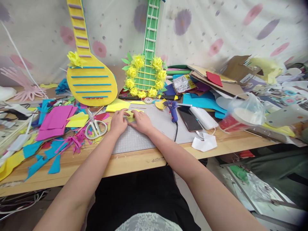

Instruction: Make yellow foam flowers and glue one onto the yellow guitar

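My left hand [119, 121] and my right hand [141, 121] meet over the grey cutting mat [130, 141]. Between them lies a small piece of yellow craft paper [131, 115], its outline partly covered by my fingers. Both hands are curled, with fingertips and thumbs pinching its two sides. Just behind, larger yellow sheets [117, 105] rest on the mat. White-handled scissors [96, 126] lie left of my left hand, blades pointing away. To the right of my right hand stands a purple glue gun [172, 110] with its cord trailing toward me.
A yellow paper guitar [91, 81] and a green one [146, 75] with yellow flowers lean at the back wall. Magenta sheets [56, 122] and scraps cover the left. At right are a phone [189, 118], a white power bank [204, 118] and a bagged tub [240, 115].
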Available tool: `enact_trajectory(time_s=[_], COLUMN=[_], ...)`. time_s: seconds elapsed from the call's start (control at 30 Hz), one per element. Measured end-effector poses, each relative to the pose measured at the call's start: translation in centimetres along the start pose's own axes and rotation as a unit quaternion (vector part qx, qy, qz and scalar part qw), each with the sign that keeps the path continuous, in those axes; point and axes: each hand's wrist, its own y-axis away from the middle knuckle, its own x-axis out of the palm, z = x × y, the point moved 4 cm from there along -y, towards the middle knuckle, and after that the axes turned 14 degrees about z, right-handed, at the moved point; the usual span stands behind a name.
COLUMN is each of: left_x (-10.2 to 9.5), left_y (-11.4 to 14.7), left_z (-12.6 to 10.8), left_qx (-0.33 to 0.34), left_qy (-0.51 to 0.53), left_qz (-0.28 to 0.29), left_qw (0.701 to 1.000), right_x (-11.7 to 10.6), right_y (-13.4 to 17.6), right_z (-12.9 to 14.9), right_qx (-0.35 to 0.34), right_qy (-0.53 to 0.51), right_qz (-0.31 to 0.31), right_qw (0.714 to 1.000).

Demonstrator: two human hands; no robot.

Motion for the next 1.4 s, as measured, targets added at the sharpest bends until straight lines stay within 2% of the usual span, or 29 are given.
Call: enact_trajectory(time_s=[0.23,0.37,0.63,0.87,0.97,1.07,1.23,1.4], left_x=[0.4,0.6,0.1,0.6,0.8,0.8,0.7,0.8], left_y=[0.0,0.0,0.0,-0.1,-0.1,-0.1,-0.1,-0.2], left_z=[-0.2,-0.4,0.0,-0.2,-0.4,-0.4,-0.4,-0.5], left_qx=[0.003,0.022,-0.020,0.025,0.044,0.036,0.029,0.025], left_qy=[-0.016,-0.003,0.013,-0.023,-0.033,-0.031,-0.026,-0.035], left_qz=[0.029,0.039,-0.010,0.028,0.037,0.035,0.028,0.034], left_qw=[0.999,0.999,1.000,0.999,0.998,0.998,0.999,0.998], right_x=[-0.5,-0.6,0.1,-0.2,-0.5,-0.4,0.2,0.0], right_y=[0.2,0.5,-0.1,0.1,0.4,0.3,-0.2,-0.1], right_z=[-1.0,-1.1,-1.0,-1.5,-1.2,-0.9,-1.2,-1.4], right_qx=[0.023,0.016,0.026,0.029,0.007,-0.010,0.021,0.025], right_qy=[0.026,0.020,0.035,0.022,0.009,0.003,0.020,0.012], right_qz=[0.024,0.011,0.033,0.015,0.004,0.009,0.010,0.008], right_qw=[0.999,1.000,0.999,0.999,1.000,1.000,1.000,1.000])
